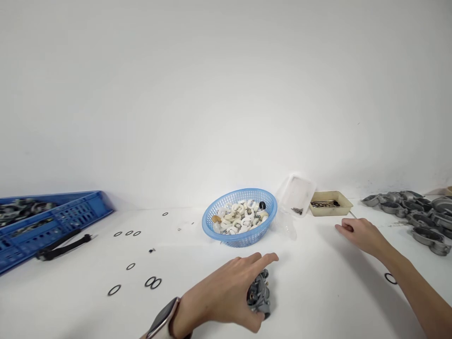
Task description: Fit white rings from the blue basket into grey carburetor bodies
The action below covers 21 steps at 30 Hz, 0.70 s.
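My left hand [235,289], with a watch on its wrist, is closed round a small grey metal carburetor [261,296] low in the middle of the head view. The thumb lies at its near side and the fingers reach over its far side; the palm hides part of it. Off to the right, my right hand [363,235] hovers near a beige tray [332,210] with its fingers curled together. Whatever those fingers hold, if anything, cannot be made out. A thin metal rod [352,214] shows just behind them, by the tray's corner.
A blue basket [204,223] holds white curved pieces. Beside it leans a clear plastic box [298,190]. Grey metal castings [429,238] lie at right. A blue crate [88,202], a black-handled tool [67,248] and several black rings [115,290] lie at left.
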Motion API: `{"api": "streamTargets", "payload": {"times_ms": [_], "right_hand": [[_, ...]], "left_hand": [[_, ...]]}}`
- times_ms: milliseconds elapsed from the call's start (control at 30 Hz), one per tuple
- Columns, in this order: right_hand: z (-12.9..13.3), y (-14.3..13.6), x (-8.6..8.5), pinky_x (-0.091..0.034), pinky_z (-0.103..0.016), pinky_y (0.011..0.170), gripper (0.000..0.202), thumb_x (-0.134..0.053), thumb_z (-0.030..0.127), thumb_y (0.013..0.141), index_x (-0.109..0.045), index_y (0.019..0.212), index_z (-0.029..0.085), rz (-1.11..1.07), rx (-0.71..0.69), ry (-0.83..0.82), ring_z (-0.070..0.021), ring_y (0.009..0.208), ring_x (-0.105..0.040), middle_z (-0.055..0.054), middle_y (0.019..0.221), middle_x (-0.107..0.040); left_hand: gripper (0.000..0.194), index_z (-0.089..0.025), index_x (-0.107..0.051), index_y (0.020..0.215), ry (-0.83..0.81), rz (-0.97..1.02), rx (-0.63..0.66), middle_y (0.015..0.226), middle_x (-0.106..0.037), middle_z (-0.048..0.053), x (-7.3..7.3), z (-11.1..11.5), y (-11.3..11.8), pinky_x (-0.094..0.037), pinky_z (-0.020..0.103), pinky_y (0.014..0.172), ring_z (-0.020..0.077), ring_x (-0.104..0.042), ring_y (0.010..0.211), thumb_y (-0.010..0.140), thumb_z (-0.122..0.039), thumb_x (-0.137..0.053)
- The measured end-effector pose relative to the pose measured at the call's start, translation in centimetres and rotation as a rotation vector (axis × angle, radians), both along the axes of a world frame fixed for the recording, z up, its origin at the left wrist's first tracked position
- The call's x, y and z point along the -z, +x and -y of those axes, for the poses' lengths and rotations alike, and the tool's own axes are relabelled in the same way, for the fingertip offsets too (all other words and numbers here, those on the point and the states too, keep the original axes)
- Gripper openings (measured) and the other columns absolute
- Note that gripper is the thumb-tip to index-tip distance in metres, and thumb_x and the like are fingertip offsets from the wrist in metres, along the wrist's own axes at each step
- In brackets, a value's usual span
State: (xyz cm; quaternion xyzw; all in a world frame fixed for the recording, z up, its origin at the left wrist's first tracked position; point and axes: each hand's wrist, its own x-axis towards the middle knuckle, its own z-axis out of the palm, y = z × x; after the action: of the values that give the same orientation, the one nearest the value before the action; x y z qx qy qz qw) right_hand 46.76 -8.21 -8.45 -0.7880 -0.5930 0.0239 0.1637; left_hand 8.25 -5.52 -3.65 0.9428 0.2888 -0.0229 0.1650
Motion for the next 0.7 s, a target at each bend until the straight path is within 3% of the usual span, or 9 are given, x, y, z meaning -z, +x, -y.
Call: {"api": "streamTargets", "payload": {"times_ms": [167, 400, 500, 600, 700], "right_hand": [[-0.1, 0.0, 0.2, -0.019, -0.029, 0.055, 0.043, -0.045, 0.039, 0.09, -0.017, 0.062, 0.024, 0.007, -0.008, -0.004, -0.0148, 0.056, -0.025, 0.004, 0.058, -0.028], [-0.2, -0.1, 0.4, -0.02, -0.028, 0.053, 0.042, -0.048, 0.041, 0.088, -0.019, 0.061, 0.024, 0.046, -0.034, -0.004, -0.0148, 0.054, -0.025, 0.004, 0.059, -0.026], [-0.2, -0.3, 0.7, -0.021, -0.028, 0.053, 0.043, -0.048, 0.045, 0.087, -0.02, 0.063, 0.024, 0.032, -0.035, -0.007, -0.0151, 0.055, -0.026, 0.004, 0.058, -0.029], [-0.4, -1.1, 0.6, -0.024, -0.028, 0.053, 0.044, -0.048, 0.049, 0.088, -0.023, 0.062, 0.024, -0.003, -0.052, 0.02, -0.0152, 0.055, -0.029, 0.004, 0.058, -0.034], [-1.3, -3.1, -0.6, -0.027, -0.028, 0.051, 0.045, -0.048, 0.053, 0.088, -0.029, 0.06, 0.024, -0.047, -0.113, 0.117, -0.0152, 0.054, -0.034, 0.003, 0.056, -0.037]], "left_hand": [[0.093, -0.031, -0.033, 0.146, -0.031, 0.05, 0.026, 0.11, -0.061, 0.004, 0.6, -0.4, 0.4, -0.048, 0.036, 0.08, 0.029, -0.062, 0.092, 0.064, -0.036, -0.075], [0.059, -0.026, -0.049, 0.116, -0.043, 0.175, 0.0, 0.1, -0.061, 0.001, 1.3, -0.3, -0.3, -0.046, 0.032, 0.075, 0.0245, -0.06, 0.086, 0.064, -0.037, -0.076], [0.065, -0.027, -0.048, 0.119, -0.088, 0.233, -0.015, 0.106, -0.061, 0.001, 2.1, -0.2, -0.9, -0.046, 0.032, 0.078, 0.0253, -0.06, 0.092, 0.063, -0.037, -0.08], [0.066, -0.028, -0.046, 0.119, -0.157, 0.299, -0.057, 0.102, -0.062, 0.0, 2.9, -0.1, -1.4, -0.044, 0.028, 0.069, 0.0232, -0.06, 0.085, 0.063, -0.037, -0.081], [0.065, -0.028, -0.047, 0.118, -0.181, 0.359, -0.073, 0.095, -0.062, -0.001, 3.3, -0.2, -1.7, -0.041, 0.026, 0.061, 0.0208, -0.059, 0.078, 0.063, -0.036, -0.081]]}}
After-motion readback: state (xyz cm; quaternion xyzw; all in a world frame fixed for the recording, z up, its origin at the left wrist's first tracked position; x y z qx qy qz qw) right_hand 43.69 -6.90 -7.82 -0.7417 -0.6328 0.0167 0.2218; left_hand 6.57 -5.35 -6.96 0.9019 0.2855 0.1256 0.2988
